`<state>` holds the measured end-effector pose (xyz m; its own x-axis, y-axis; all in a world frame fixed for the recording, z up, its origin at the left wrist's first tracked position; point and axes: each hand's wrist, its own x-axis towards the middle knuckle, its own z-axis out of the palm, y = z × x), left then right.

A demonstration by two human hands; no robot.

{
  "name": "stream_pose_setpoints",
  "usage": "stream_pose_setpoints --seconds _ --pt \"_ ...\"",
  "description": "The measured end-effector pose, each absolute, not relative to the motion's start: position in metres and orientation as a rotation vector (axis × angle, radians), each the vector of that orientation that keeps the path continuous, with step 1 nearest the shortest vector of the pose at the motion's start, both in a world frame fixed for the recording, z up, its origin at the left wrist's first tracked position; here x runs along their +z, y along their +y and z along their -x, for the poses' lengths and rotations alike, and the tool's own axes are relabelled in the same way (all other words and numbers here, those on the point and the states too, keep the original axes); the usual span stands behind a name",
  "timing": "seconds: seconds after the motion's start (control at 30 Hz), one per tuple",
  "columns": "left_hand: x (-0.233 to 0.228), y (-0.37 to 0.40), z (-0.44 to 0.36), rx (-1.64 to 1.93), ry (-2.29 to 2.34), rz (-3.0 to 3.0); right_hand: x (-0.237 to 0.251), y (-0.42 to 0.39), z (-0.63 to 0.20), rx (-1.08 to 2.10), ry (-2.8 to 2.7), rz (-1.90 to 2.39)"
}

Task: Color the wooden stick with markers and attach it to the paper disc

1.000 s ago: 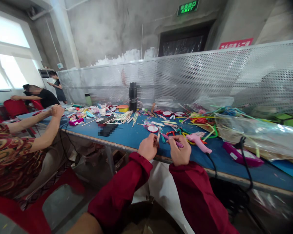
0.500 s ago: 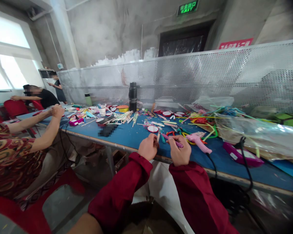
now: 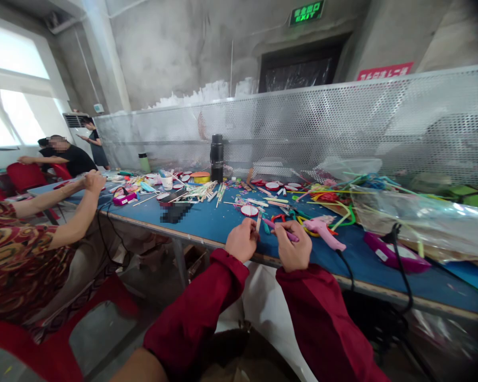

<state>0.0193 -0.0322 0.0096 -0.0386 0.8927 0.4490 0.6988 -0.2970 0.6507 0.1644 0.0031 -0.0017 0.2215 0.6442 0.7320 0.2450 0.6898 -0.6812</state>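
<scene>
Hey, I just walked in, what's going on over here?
At a cluttered blue table, the person's left hand pinches a thin pale stick while the right hand holds a purple pen-like tool, its tip pointing toward the stick. A pink glue gun lies to the right. Farther left, another person's hands are together over the table.

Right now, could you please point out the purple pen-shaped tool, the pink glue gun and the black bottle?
Purple pen-shaped tool [image 3: 292,236]: head view, on its thicker rear end.
Pink glue gun [image 3: 326,232]: head view, on its handle.
Black bottle [image 3: 217,162]: head view, mid-body.
</scene>
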Motion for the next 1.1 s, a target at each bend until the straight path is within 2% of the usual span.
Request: stream_pose_setpoints --seconds 1.1 --pt "0.0103 -0.0319 -0.0196 1.237 1.716 -2.011 -0.0009 0.0025 -0.1639 0.283 -1.358 0.834"
